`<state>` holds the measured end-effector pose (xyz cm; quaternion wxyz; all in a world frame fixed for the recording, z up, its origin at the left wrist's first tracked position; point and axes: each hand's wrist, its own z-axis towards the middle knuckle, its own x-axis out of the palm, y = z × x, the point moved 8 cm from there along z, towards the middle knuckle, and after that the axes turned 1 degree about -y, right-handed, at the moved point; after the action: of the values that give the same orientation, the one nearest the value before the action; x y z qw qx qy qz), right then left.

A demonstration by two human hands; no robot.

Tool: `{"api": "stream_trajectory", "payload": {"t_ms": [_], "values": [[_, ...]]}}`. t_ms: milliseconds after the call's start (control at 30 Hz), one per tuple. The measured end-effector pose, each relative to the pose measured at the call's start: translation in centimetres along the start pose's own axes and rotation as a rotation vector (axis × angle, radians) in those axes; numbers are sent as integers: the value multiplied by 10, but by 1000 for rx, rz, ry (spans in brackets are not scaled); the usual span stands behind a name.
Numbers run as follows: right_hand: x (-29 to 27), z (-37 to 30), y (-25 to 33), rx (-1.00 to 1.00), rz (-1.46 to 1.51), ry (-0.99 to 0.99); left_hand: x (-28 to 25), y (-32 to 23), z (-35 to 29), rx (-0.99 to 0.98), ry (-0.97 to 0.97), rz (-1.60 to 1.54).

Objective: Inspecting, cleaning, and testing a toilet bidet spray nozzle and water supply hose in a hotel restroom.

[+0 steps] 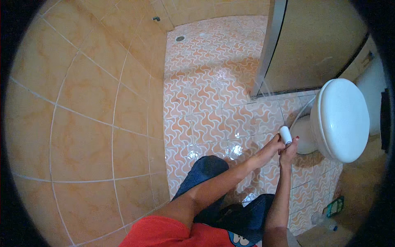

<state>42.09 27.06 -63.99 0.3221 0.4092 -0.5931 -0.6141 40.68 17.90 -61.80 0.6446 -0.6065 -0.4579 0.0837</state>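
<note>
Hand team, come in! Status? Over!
Left hand, right hand: both gripping white cylindrical sprayer. Sprayer above orange-and-white patterned floor tiles. White oval-lidded toilet close, right side.

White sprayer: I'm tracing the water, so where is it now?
The sprayer is right of centre in the head view, where the left hand and right hand meet, left of the toilet lid.

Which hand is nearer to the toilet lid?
The right. Your right hand is left of the toilet lid; your left hand is farther left, both at the white sprayer.
</note>
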Motion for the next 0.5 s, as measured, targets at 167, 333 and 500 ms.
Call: {"api": "stream_trajectory", "payload": {"t_ms": [167,333,500], "values": [[46,-10,29,-50,237,115,-19,-18,-21,178,-337,-362],[71,-16,28,23,423,229,-32,-31,-39,178,-581,-273],[88,-11,43,-285,107,248,-46,-44,-44,342,-688,-317]]}}
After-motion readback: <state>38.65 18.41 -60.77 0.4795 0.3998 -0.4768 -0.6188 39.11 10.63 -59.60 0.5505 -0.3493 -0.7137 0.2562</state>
